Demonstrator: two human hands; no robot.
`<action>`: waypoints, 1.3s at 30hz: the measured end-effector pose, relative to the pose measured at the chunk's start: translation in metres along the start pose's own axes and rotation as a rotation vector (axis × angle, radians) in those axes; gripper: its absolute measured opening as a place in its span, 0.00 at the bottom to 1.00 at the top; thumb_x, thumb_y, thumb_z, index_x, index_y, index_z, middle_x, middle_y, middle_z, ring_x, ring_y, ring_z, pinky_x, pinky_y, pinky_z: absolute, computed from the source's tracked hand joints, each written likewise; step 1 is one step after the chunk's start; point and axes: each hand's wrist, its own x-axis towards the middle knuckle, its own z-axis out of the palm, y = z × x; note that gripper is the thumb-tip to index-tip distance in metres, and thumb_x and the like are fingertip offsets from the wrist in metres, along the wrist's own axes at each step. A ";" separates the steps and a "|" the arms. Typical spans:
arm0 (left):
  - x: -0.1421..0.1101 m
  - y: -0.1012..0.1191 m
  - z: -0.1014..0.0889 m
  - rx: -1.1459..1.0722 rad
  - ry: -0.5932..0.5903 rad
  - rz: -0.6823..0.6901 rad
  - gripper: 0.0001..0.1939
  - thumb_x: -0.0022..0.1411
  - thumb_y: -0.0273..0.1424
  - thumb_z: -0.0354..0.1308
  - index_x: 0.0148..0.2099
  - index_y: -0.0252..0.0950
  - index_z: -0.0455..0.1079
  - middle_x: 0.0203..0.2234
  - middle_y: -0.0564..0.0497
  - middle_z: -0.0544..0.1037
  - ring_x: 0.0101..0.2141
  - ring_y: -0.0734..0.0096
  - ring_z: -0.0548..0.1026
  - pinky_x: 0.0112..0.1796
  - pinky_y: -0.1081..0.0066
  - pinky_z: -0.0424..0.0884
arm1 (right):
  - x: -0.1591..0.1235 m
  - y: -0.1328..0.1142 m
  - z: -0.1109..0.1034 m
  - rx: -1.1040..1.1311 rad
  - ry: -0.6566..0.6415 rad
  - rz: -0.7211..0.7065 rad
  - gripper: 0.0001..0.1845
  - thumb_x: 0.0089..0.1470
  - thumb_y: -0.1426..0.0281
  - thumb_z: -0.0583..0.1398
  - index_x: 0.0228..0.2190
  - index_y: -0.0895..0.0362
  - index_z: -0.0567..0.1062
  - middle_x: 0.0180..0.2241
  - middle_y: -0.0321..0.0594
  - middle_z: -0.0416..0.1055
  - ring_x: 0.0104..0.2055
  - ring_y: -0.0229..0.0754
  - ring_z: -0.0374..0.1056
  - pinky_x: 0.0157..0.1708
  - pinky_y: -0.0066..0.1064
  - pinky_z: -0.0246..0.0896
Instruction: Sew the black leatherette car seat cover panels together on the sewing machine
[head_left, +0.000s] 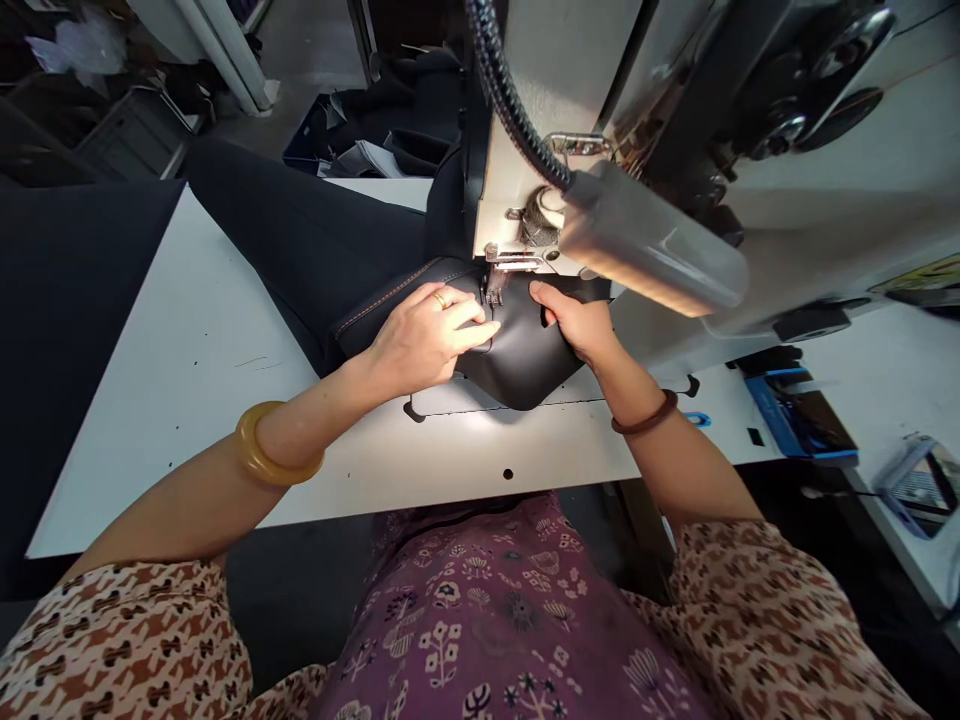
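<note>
A black leather-like cover [525,350] with a line of orange-brown stitching lies under the presser foot [493,288] of a sewing machine. My left hand [427,335], a ring on one finger, rests on top of the cover just left of the foot, its fingers extended and slightly bent. To the right of the foot, my right hand [574,320] grips the cover, thumb on top and the other fingers hidden beneath. Dark fabric [330,230] joined to the cover stretches away to the back left.
The sewing machine head [517,120] and a lit lamp [652,240] on a braided flexible neck hang close above my hands. The white table [210,340] spreads left and in front. A blue-edged box [799,415] stands right; a grey crate [135,135] is back left.
</note>
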 end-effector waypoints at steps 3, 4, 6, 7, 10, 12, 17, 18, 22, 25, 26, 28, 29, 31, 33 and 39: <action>0.005 -0.005 0.003 -0.030 -0.006 -0.019 0.23 0.52 0.20 0.48 0.46 0.44 0.74 0.40 0.51 0.76 0.48 0.61 0.71 0.49 0.58 0.66 | 0.012 0.009 0.003 -0.027 0.018 -0.012 0.23 0.46 0.56 0.61 0.12 0.56 0.62 0.14 0.32 0.57 0.21 0.34 0.56 0.28 0.29 0.58; 0.004 -0.004 0.003 -0.044 0.000 -0.030 0.22 0.53 0.22 0.49 0.46 0.44 0.74 0.41 0.51 0.76 0.49 0.61 0.70 0.50 0.57 0.65 | 0.014 0.010 0.004 -0.040 0.044 -0.050 0.20 0.46 0.56 0.61 0.14 0.56 0.65 0.15 0.32 0.59 0.23 0.36 0.59 0.32 0.30 0.60; -0.005 0.001 0.004 -0.075 0.018 -0.056 0.19 0.55 0.25 0.50 0.47 0.44 0.73 0.44 0.50 0.75 0.52 0.60 0.68 0.53 0.55 0.62 | 0.010 0.011 0.002 -0.121 0.098 -0.168 0.15 0.48 0.57 0.60 0.22 0.56 0.71 0.21 0.34 0.65 0.31 0.40 0.65 0.41 0.34 0.61; -0.013 0.004 0.004 -0.082 0.038 -0.079 0.18 0.57 0.27 0.51 0.48 0.44 0.72 0.47 0.50 0.74 0.54 0.60 0.67 0.55 0.53 0.60 | 0.004 0.011 -0.001 -0.194 0.106 -0.220 0.14 0.49 0.58 0.59 0.25 0.56 0.73 0.24 0.36 0.68 0.36 0.42 0.67 0.45 0.35 0.60; -0.054 0.017 0.008 -0.051 0.211 -0.280 0.17 0.61 0.29 0.50 0.52 0.44 0.69 0.52 0.47 0.70 0.56 0.61 0.64 0.58 0.52 0.55 | -0.027 0.013 -0.020 -0.440 0.101 -0.328 0.14 0.53 0.59 0.56 0.30 0.56 0.75 0.33 0.41 0.73 0.43 0.46 0.67 0.48 0.39 0.58; -0.087 0.020 0.016 -0.041 0.370 -0.561 0.20 0.63 0.30 0.50 0.57 0.39 0.64 0.55 0.42 0.67 0.57 0.60 0.63 0.57 0.55 0.57 | -0.057 0.022 -0.035 -0.471 0.227 -0.397 0.13 0.54 0.62 0.55 0.31 0.57 0.75 0.37 0.44 0.74 0.44 0.46 0.67 0.49 0.38 0.58; -0.133 0.014 0.050 -0.242 0.292 -1.006 0.19 0.65 0.38 0.47 0.53 0.33 0.63 0.41 0.43 0.76 0.40 0.66 0.74 0.37 0.68 0.72 | -0.127 0.060 -0.026 0.029 0.207 0.090 0.07 0.48 0.66 0.60 0.26 0.57 0.74 0.27 0.36 0.71 0.32 0.36 0.64 0.38 0.29 0.59; -0.132 0.012 0.055 -0.242 0.269 -1.028 0.16 0.65 0.38 0.45 0.47 0.33 0.67 0.34 0.46 0.77 0.33 0.68 0.74 0.32 0.70 0.71 | -0.136 0.067 -0.015 0.189 0.108 0.264 0.06 0.45 0.67 0.62 0.25 0.58 0.74 0.26 0.35 0.71 0.30 0.35 0.64 0.36 0.27 0.59; -0.117 0.012 0.046 -0.110 0.323 -1.082 0.19 0.66 0.37 0.39 0.27 0.36 0.63 0.18 0.52 0.68 0.21 0.72 0.64 0.24 0.71 0.62 | -0.145 0.077 0.044 0.612 -0.048 0.632 0.06 0.45 0.68 0.61 0.27 0.58 0.74 0.28 0.39 0.74 0.31 0.36 0.68 0.32 0.26 0.62; -0.107 0.018 0.001 -0.014 0.317 -1.039 0.20 0.64 0.40 0.43 0.22 0.37 0.59 0.16 0.53 0.63 0.21 0.73 0.62 0.25 0.71 0.57 | -0.132 0.070 0.078 0.777 -0.078 0.719 0.08 0.49 0.66 0.55 0.27 0.57 0.72 0.26 0.39 0.74 0.30 0.38 0.70 0.32 0.30 0.66; -0.103 0.020 -0.019 0.034 0.281 -1.007 0.21 0.63 0.42 0.45 0.22 0.37 0.58 0.16 0.53 0.63 0.21 0.73 0.63 0.26 0.71 0.56 | -0.125 0.066 0.086 0.831 -0.081 0.729 0.09 0.50 0.65 0.54 0.27 0.56 0.72 0.25 0.38 0.73 0.29 0.38 0.69 0.33 0.31 0.67; -0.092 0.023 -0.060 0.192 0.103 -0.919 0.23 0.64 0.45 0.43 0.23 0.36 0.62 0.16 0.51 0.64 0.22 0.71 0.65 0.26 0.71 0.56 | -0.112 0.055 0.097 0.914 -0.082 0.716 0.13 0.52 0.62 0.52 0.29 0.54 0.73 0.24 0.37 0.73 0.29 0.38 0.68 0.36 0.33 0.68; -0.084 0.023 -0.079 0.261 0.009 -0.896 0.25 0.65 0.47 0.41 0.25 0.35 0.64 0.17 0.50 0.66 0.23 0.70 0.67 0.26 0.70 0.58 | -0.105 0.050 0.100 0.953 -0.081 0.699 0.15 0.52 0.60 0.50 0.30 0.53 0.73 0.24 0.37 0.74 0.30 0.38 0.68 0.38 0.34 0.68; -0.067 0.016 -0.110 0.346 -0.119 -0.868 0.30 0.67 0.48 0.36 0.32 0.31 0.69 0.22 0.47 0.71 0.28 0.64 0.72 0.30 0.68 0.63 | -0.095 0.037 0.102 1.073 -0.070 0.641 0.19 0.53 0.58 0.47 0.33 0.53 0.74 0.27 0.38 0.75 0.34 0.40 0.69 0.41 0.36 0.67; -0.052 0.001 -0.126 0.372 -0.151 -0.877 0.33 0.68 0.48 0.32 0.40 0.28 0.71 0.29 0.44 0.74 0.36 0.57 0.74 0.36 0.60 0.67 | -0.092 0.023 0.097 1.233 -0.034 0.596 0.22 0.54 0.58 0.44 0.35 0.53 0.74 0.30 0.38 0.75 0.38 0.40 0.69 0.45 0.35 0.66; -0.057 -0.054 -0.082 0.245 -0.083 -1.073 0.40 0.63 0.57 0.32 0.40 0.26 0.70 0.33 0.44 0.75 0.42 0.58 0.71 0.40 0.61 0.68 | -0.146 -0.023 0.055 1.279 0.054 0.602 0.15 0.53 0.61 0.50 0.32 0.51 0.74 0.35 0.36 0.75 0.46 0.40 0.68 0.46 0.35 0.66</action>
